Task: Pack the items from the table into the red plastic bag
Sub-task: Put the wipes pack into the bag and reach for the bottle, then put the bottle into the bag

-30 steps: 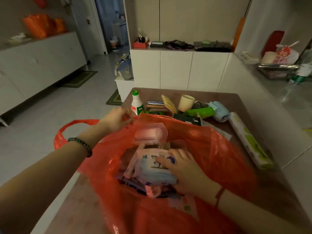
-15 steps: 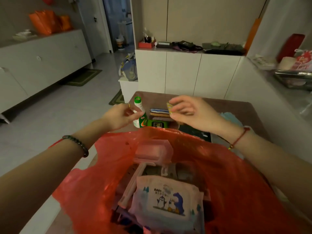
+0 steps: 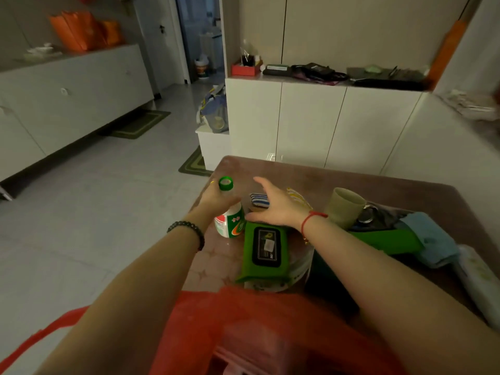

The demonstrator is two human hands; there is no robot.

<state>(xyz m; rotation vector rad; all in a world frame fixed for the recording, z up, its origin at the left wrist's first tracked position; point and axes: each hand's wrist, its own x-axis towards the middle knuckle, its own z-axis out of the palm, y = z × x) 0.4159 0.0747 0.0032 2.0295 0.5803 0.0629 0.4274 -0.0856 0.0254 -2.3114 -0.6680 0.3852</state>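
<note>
Red plastic bag sits at the near edge of the brown table, its mouth open toward the person and something pale pink showing inside. Beyond it, the left hand is wrapped around the neck of a white bottle with a green cap, fingers closed on it, while the right hand hovers with fingers spread, holding nothing, just over a green wipes pack and near a striped blue and white cloth. The step in hand looks like picking the next items off the table; the bottle seems already secured, and the right hand appears about to settle on one of the things under it, though which one I cannot tell. The next move calls for lifting the bottle clear and bringing it back over the bag's mouth, which may need holding open since the plastic is slack. Other things wait on the table: a beige mug, a green tube-shaped object, a light blue cloth and a pale roll at the right edge. Around the table are white cabinets, a grey tiled floor with a green mat, and orange bags on a sideboard to the left.
</note>
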